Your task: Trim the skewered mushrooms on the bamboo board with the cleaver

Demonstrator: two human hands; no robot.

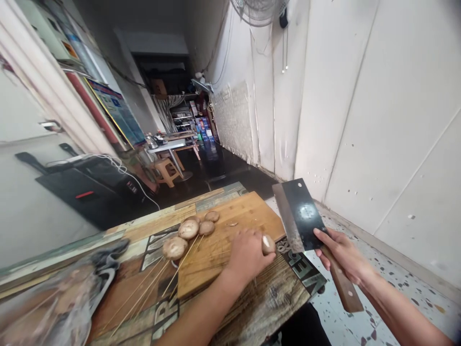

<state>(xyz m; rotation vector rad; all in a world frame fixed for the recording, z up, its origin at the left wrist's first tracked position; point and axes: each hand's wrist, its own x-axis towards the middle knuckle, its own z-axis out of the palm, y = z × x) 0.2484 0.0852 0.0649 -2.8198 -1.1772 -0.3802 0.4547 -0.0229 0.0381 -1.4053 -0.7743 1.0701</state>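
Note:
My left hand [248, 252] is closed around a mushroom [267, 244] near the right edge of a wooden cutting board [216, 263]; a pale cut patch shows on the mushroom. In my right hand [340, 250] is a cleaver [301, 214], gripped where the wooden handle meets the dark blade. The blade is raised, its cutting edge facing left, beside the board and apart from the mushroom. Several brown mushrooms [188, 229] lie along the board's left side, with thin wooden skewers [147, 287] running from them toward the lower left. A small scrap [232, 224] rests on the board.
The board sits on a patterned table [266, 307]. At the lower left, a plastic bag [46, 302] lies on a tray [103, 283], with dark cloth [111, 252] behind. A white wall [345, 96] rises at the right. A stool [166, 172] and small table [167, 145] stand farther back.

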